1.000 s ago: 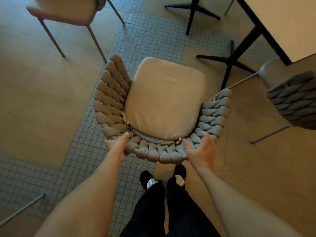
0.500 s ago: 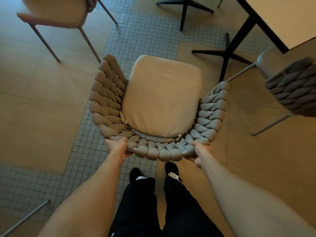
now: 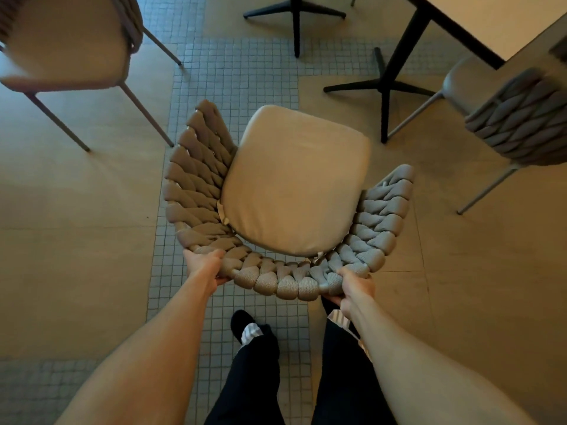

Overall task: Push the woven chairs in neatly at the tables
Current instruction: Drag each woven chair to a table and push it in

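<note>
Since a second ago both hands have gone from reaching at the chair's back to clamping it, and the view has drifted so the counter base sits higher in frame. My left hand (image 3: pixel 205 266) curls round the rear left of the braided rim, thumb on top and fingers tucked underneath. My right hand (image 3: pixel 356 288) grips the rear right of the same rim, fingers wrapped below.

Underfoot I see a floor (image 3: pixel 70 240) of large tan panels, crossed by a strip of small grey mosaic tiles (image 3: pixel 236 69) that runs up from my feet past the chair. Light is dim and warm.

I hold the woven chair (image 3: pixel 196 182) in the middle of the view, out in the open floor, its front facing away from me toward the counter (image 3: pixel 503 23) at upper right. It stands well apart from that pale top with its dark edge. Its back and sides are a thick grey-brown rope braid, curving round in a horseshoe, and a smooth beige seat cushion (image 3: pixel 294 185) fills the middle.

Black cross-shaped pedestal bases (image 3: pixel 383 87) stand on the floor beyond the chair. A second woven chair (image 3: pixel 518 118) sits at the right, tucked against the counter edge, thin metal legs angled out. A third chair (image 3: pixel 64 47) with the same cushion and thin legs stands at upper left. My dark trousers (image 3: pixel 254 378) and black shoes show at the bottom.
</note>
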A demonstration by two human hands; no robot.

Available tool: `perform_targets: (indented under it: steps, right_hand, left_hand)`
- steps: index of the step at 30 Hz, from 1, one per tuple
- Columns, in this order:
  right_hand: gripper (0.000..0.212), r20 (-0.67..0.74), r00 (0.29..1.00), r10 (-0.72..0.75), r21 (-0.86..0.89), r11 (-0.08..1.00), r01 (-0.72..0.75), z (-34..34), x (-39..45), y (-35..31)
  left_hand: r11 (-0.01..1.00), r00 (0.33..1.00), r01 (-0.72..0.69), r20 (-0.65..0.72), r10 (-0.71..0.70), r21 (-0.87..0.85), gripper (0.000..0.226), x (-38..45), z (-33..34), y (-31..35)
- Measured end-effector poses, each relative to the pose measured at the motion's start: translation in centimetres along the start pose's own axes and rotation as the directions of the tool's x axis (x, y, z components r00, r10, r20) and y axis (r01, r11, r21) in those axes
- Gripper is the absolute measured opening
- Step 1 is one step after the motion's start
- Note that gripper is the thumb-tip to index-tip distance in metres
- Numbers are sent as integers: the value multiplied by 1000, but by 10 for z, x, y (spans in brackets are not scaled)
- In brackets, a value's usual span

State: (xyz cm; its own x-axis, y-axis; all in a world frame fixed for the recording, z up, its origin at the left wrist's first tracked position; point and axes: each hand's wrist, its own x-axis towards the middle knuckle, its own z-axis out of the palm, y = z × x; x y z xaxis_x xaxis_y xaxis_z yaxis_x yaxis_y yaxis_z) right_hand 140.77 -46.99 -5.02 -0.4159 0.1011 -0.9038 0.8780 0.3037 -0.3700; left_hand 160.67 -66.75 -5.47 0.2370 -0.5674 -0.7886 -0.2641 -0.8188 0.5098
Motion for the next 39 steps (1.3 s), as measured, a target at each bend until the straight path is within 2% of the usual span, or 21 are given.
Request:
perform_targets:
  steps: [9, 16, 19, 23, 28, 33, 36, 39]
  right_hand:
    - [44, -32, 999, 9, 142, 990, -5, 43, -17, 23]
    - [43, -75, 997, 26, 183, 983, -12, 82, -24, 26]
    - [50, -90, 994, 57, 198, 980, -38, 101, -27, 27]
    - [54, -115, 990, 83, 242, 969, -53, 128, -31, 28]
    - [51, -140, 983, 116, 284, 956, -72, 156, -42, 30]
    - [48, -171, 973, 156, 298, 949, -100, 183, -51, 35]
    - [47, -214, 962, 170, 298, 949, -101, 199, -57, 40]
    - [56, -224, 958, 180, 323, 941, -102, 217, -60, 46]
  left_hand:
    - [995, 990, -59, 133, 47, 85, 60, 39, -11, 52]
    - [986, 979, -106, 189, 81, 127, 68, 62, -15, 93]
    - [977, 973, -134, 207, 98, 167, 70, 75, -17, 113]
    - [963, 972, -138, 216, 88, 230, 78, 90, -19, 142]
    - [944, 970, -132, 237, 60, 301, 68, 104, -21, 174]
    - [931, 966, -98, 259, 4, 352, 72, 119, -30, 200]
    - [912, 963, -110, 269, 0, 396, 61, 130, -34, 215]
    - [892, 955, -122, 295, -13, 435, 52, 146, -39, 229]
